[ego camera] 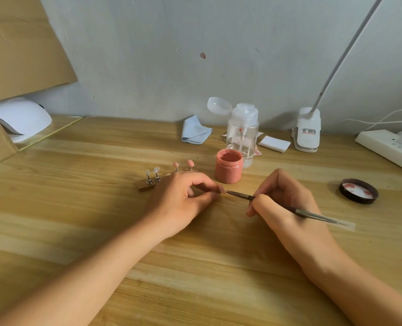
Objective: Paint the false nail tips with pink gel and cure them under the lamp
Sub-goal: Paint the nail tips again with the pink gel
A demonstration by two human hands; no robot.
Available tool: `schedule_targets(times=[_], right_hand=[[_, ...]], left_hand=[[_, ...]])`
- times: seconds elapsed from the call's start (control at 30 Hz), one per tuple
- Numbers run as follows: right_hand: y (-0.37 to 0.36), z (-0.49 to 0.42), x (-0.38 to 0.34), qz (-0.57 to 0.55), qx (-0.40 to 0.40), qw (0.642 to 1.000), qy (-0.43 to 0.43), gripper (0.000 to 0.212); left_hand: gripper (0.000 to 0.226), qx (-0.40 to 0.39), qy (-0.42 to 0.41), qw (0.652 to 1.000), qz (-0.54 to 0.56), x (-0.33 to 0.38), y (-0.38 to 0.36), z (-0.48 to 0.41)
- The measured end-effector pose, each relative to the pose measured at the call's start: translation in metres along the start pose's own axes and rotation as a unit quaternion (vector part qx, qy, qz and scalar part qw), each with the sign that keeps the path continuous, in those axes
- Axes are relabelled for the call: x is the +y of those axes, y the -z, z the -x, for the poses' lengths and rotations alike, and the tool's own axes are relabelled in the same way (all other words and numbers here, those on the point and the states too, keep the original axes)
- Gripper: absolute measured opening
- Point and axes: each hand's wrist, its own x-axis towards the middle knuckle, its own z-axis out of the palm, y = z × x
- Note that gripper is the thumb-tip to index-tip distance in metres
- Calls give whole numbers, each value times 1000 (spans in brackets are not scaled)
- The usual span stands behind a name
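Across the centre of the frame, on the wooden table [77,208], several risks are judged. The white curing lamp [23,118] is set well apart at the upper left, so wet tips could be smeared while being carried over. The open jar of pink gel [228,169] stands just behind both hands and could be tipped by a knuckle. The left hand [183,198] is laid low, thumb and forefinger pinched on a pink nail tip [222,189]. Its back is near the holder [146,188], where two painted tips [176,164] could be brushed. The right hand [282,203] is curled round the brush [240,196] in a pen hold, bristles at the nail tip. Too much gel would flood its edge.
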Motion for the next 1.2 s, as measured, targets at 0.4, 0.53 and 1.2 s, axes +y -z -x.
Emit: schedule_targets(times=[0.4,0.53,1.2], right_hand=[[0,2,-5,-46,4,999,-6,9],[0,2,-5,-32,-14,999,-9,4],[0,2,-7,-51,3,999,4,3]], left_hand=[[12,-4,7,1000,-5,0,0,-1],[12,-5,12,1000,-5,0,0,-1],[13,-8,7,1000,4,2,1,0]])
